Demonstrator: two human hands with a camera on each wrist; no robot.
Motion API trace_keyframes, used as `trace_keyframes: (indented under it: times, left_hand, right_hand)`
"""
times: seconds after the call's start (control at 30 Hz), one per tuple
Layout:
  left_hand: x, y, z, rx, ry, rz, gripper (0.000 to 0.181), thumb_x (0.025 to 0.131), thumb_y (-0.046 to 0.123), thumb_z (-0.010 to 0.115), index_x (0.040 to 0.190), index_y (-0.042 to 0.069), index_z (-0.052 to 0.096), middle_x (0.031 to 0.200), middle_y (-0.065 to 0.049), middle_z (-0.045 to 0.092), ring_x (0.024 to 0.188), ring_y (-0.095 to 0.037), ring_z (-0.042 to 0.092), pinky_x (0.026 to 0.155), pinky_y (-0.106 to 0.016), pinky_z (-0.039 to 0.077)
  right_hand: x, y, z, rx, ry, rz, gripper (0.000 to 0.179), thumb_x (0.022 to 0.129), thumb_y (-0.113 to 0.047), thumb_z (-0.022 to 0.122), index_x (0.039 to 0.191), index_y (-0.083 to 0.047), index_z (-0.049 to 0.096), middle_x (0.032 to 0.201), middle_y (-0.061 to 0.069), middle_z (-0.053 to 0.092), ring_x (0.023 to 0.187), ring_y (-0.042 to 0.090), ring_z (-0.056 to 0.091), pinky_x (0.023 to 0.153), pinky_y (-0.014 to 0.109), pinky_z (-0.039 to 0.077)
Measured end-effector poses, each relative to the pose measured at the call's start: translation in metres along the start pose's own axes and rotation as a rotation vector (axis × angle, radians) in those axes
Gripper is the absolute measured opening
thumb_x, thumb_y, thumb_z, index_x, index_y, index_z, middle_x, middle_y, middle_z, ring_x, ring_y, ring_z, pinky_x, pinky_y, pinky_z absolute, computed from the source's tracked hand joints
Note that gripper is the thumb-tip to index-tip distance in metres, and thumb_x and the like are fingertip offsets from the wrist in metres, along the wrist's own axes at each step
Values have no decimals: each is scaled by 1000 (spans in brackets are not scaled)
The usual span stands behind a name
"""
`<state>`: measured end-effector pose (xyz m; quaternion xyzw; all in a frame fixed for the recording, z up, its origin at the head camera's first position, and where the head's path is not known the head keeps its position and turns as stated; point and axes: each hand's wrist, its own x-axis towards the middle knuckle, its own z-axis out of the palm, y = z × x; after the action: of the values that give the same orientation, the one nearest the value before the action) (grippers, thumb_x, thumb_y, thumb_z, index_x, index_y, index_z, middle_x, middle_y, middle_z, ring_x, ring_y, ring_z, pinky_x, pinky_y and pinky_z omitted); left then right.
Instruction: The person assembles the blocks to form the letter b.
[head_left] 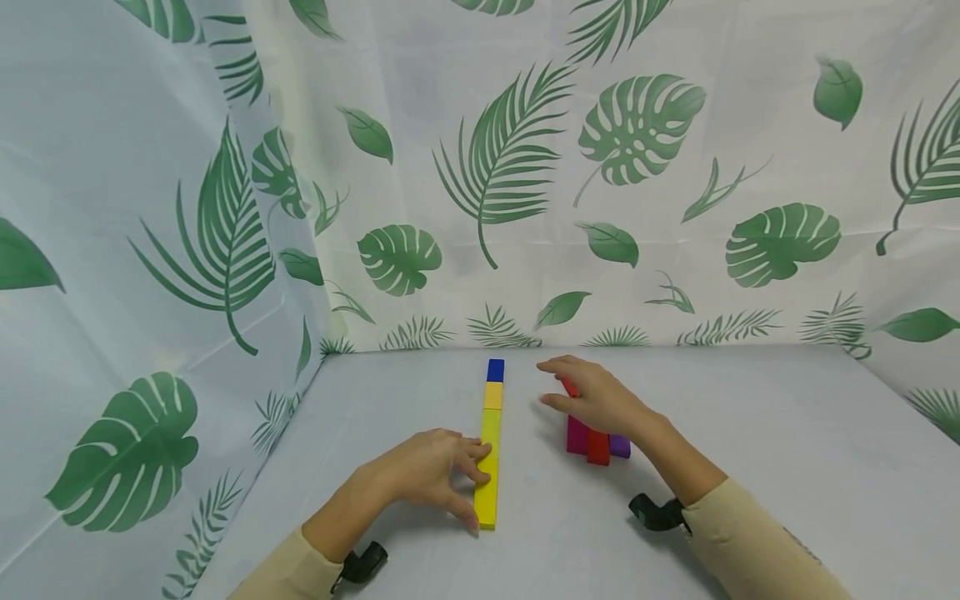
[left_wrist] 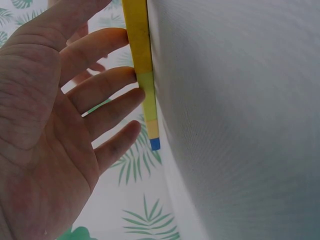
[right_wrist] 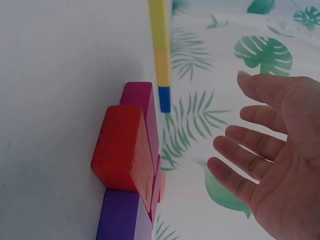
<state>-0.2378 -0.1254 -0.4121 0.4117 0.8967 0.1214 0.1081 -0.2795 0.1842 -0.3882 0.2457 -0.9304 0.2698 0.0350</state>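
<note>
My left hand [head_left: 431, 471] lies on the table [head_left: 750, 467] just beside the near end of the row of blocks, fingers loosely bent, with their tips against the left flank of the long yellow block [head_left: 487, 487]; I am not gripping it, only bracing it so the line keeps straight. The left wrist view bears this out: the fingers [left_wrist: 107, 82] are spread and relaxed, brushing the yellow edge, with nothing closed inside the palm. The row runs away from me in one line, end to end: the long yellow block nearest, then a lime-yellow block [head_left: 491, 426], a small orange-yellow block [head_left: 492, 395] and a blue cube [head_left: 495, 370] at the far end, close to the leaf-printed backdrop [head_left: 637, 167]. My right hand [head_left: 592, 396] hovers over the cluster of spare blocks to the right of the row, well apart from it. In the right wrist view the palm is open and the fingers [right_wrist: 250, 150] are extended, holding nothing, clear of the blocks below. That cluster is packed tight: a red block [right_wrist: 125, 150] on top, a magenta block [right_wrist: 142, 100] beside it and a purple block [right_wrist: 122, 217] at the near side, so they sit within easy reach for picking.
</note>
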Motion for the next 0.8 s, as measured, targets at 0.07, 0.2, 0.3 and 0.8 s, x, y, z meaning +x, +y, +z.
trace_keyframes:
  times: [0.07, 0.2, 0.3, 0.8]
  left_hand:
    - [0, 0, 0, -2, -2, -4, 67, 71, 70, 84, 125, 33, 76, 151, 7, 57, 144, -12, 51, 121, -45, 42]
    - [0, 0, 0, -8, -3, -7, 67, 71, 70, 84, 125, 33, 75, 152, 7, 57, 145, -12, 51, 121, -46, 42]
    - [0, 0, 0, -10, -1, -6, 67, 70, 70, 84, 125, 33, 76, 151, 7, 57, 145, -13, 51, 121, -46, 42]
    - [0, 0, 1, -9, -5, -16, 66, 71, 70, 84, 126, 34, 75, 152, 8, 57, 145, -14, 51, 121, -46, 41]
  right_hand:
    - [0, 1, -1, 9, -4, -1, 57, 97, -29, 75, 149, -15, 57, 148, 10, 61, 135, 33, 58, 106, 55, 54]
    - [-1, 3, -4, 16, -18, -7, 56, 97, -29, 75, 148, -12, 58, 147, 11, 61, 134, 34, 59, 107, 56, 53]
    - [-2, 6, -5, 25, -32, -9, 55, 97, -28, 75, 147, -11, 59, 146, 11, 62, 133, 34, 59, 107, 56, 53]
    - [-4, 21, -9, 70, -191, 39, 56, 92, -20, 80, 144, -10, 62, 132, 15, 67, 120, 33, 62, 94, 45, 62]
